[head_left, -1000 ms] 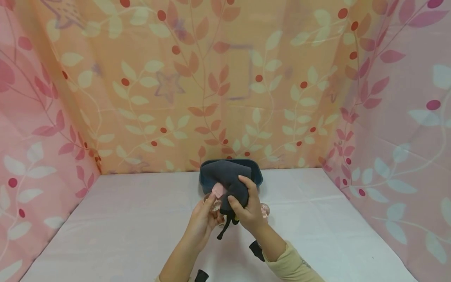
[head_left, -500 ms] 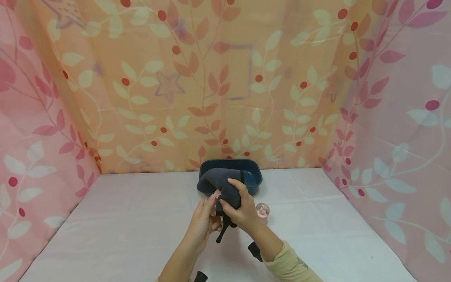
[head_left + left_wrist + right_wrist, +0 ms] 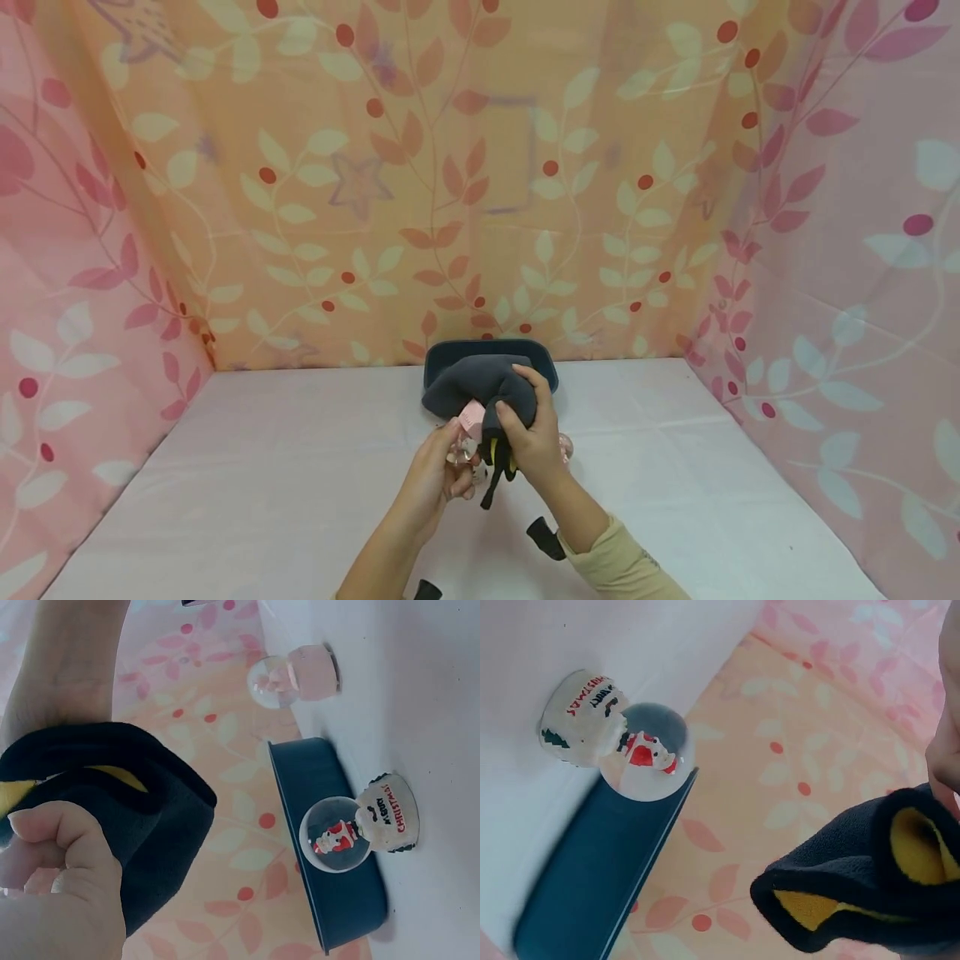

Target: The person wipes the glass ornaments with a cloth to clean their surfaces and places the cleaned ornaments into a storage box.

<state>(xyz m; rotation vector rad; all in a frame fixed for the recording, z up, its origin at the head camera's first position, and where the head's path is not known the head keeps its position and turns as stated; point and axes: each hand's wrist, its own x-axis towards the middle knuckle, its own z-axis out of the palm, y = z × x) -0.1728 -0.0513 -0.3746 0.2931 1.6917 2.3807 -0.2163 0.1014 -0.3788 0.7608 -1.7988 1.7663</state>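
Held up over the table, a dark grey fleece cloth (image 3: pixel 480 383) with a yellow lining is bunched in my right hand (image 3: pixel 534 429). Its black edge and a narrow black strip hang down below the hand. My left hand (image 3: pixel 431 467) grips a small snow globe (image 3: pixel 471 419) by its pink base, with the clear ball low against the fingers. The cloth lies right against that base. In the left wrist view my curled left hand (image 3: pixel 67 877) hides most of the globe. The right wrist view shows the cloth's yellow lining (image 3: pixel 922 847) in its folds.
A dark blue basin (image 3: pixel 547 354) stands at the back of the white table (image 3: pixel 285 475). A Merry Christmas snow globe (image 3: pixel 386 814) stands in front of it; a pink snow globe (image 3: pixel 566 447) stands to the right. Patterned curtains (image 3: pixel 450 208) enclose the table's back and sides.
The cloth and right hand first shift left and down, covering more of the pink base, then return right. The base shows again, while the left hand stays nearly in place.
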